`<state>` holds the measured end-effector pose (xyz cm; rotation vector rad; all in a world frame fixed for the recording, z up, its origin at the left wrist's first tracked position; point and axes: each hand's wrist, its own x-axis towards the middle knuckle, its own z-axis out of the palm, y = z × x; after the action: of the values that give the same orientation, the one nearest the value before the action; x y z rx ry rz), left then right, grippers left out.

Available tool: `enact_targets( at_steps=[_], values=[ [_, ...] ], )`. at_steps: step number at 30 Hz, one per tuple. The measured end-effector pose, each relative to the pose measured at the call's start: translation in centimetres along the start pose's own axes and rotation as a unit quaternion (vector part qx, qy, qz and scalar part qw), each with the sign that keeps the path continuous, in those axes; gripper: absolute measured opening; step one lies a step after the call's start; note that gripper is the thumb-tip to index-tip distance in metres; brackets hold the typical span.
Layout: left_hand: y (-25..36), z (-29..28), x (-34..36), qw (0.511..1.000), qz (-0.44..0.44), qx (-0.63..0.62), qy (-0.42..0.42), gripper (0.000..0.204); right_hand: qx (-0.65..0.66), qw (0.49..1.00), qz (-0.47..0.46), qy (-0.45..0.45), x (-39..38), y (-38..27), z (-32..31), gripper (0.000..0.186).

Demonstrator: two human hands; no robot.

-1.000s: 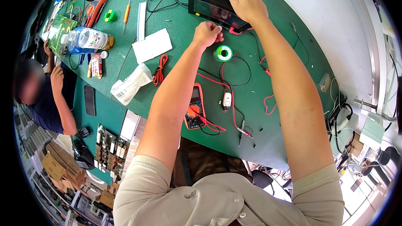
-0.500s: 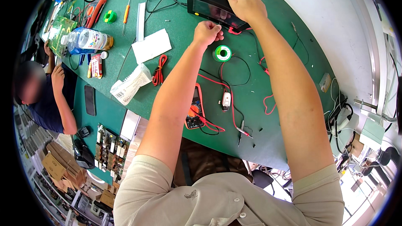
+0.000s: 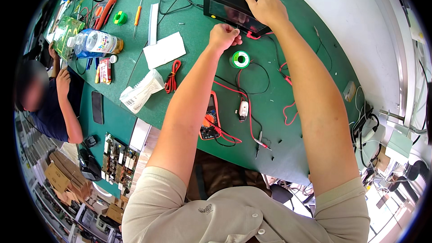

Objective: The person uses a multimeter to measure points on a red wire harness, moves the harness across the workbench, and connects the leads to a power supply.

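A black box-shaped device (image 3: pixel 225 1) with a glossy dark front panel stands at the far side of the bench. My right hand (image 3: pixel 268 11) grips its upper right edge, thumb over the top. My left hand (image 3: pixel 223 37) is pinched at the device's lower front edge; whatever lies between its fingertips is too small to make out. Red clips (image 3: pixel 253 35) with leads sit by the device's lower right. Just nearer than my left hand is a solder spool (image 3: pixel 240 59) with a green rim. An orange multimeter (image 3: pixel 210 126) lies partly behind my left forearm.
Test probes (image 3: pixel 262 142) and a small white device (image 3: pixel 243 110) lie between my forearms. Left of them are a red cable bundle (image 3: pixel 172 77), white paper (image 3: pixel 164 50), a white carton (image 3: pixel 141 91), a screwdriver (image 3: pixel 137 16) and bottles (image 3: pixel 100 42). Another person (image 3: pixel 54 99) sits at far left.
The whole bench scene has shifted very slightly in the picture. Both hands keep their places on the device, and nothing is visibly taken up or let go.
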<state>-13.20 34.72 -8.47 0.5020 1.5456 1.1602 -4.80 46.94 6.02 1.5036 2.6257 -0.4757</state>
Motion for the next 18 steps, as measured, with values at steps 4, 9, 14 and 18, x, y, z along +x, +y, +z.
enact_targets(
  at_steps=[4, 9, 14, 18],
  values=[
    [-0.45, -0.07, -0.02, 1.000, 0.019, -0.001, -0.006, 0.021, 0.021, 1.000, 0.005, -0.013, -0.12, -0.09, -0.14, 0.073],
    [-0.18, -0.25, 0.11, 0.999, 0.013, -0.005, -0.028, 0.021, 0.013, 1.000, -0.002, 0.003, 0.06, 0.14, 0.15, 0.072],
    [-0.27, -0.31, -0.25, 0.999, 0.041, 0.013, -0.022, 0.019, 0.019, 1.000, -0.006, 0.003, -0.10, 0.05, 0.10, 0.072],
    [-0.11, -0.47, -0.45, 0.998, 0.056, 0.025, -0.022, 0.019, 0.033, 0.999, -0.034, 0.011, -0.08, 0.30, 0.04, 0.072]
  ],
)
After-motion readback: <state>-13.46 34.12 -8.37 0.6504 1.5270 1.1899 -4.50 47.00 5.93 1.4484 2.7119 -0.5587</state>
